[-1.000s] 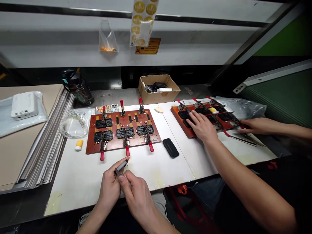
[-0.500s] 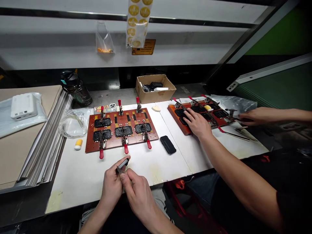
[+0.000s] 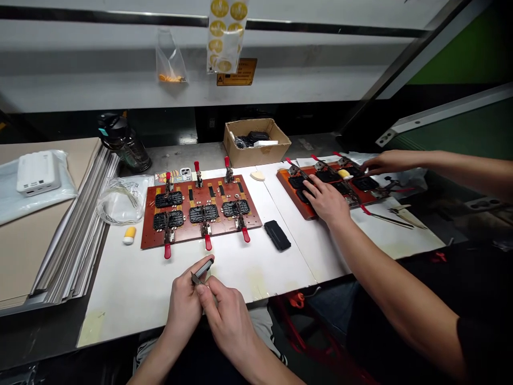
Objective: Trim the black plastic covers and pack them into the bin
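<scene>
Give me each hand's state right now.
Left hand: closed, holding a small dark metal piece.
Right hand: closed, pinching that same piece.

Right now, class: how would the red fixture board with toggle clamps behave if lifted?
The red fixture board looks stiff, lying dead flat. It is probably heavy for its size, carrying metal toggle clamps. Their raised red handles might snag fingers.

Left hand raised low at centre, fingers curled, thumb on top; right hand just beside, touching it, thumb and fingertips pinched together.
</scene>
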The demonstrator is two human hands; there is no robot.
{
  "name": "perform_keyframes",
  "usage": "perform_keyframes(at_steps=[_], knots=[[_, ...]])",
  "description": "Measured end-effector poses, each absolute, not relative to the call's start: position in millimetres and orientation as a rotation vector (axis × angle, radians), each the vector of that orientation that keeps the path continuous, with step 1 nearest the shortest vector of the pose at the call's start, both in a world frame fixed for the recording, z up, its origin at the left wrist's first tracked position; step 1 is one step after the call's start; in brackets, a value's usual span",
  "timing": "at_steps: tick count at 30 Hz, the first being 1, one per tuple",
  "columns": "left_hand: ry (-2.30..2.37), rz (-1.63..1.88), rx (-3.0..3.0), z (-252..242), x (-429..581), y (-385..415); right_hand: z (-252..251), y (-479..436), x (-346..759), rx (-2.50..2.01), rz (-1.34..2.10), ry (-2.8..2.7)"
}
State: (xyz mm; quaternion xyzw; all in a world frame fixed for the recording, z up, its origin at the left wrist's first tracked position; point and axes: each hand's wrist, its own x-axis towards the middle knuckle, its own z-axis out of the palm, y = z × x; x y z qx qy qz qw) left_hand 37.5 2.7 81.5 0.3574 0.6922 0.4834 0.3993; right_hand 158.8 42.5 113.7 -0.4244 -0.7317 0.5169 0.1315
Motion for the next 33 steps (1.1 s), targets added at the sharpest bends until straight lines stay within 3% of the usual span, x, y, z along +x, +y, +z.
perform_keyframes(at_steps=[33], knots=[[1.797,1.243,0.882,84.0,32.9,-3.2,106.2,37.0,152.0,-1.172,1.557,-2.105]])
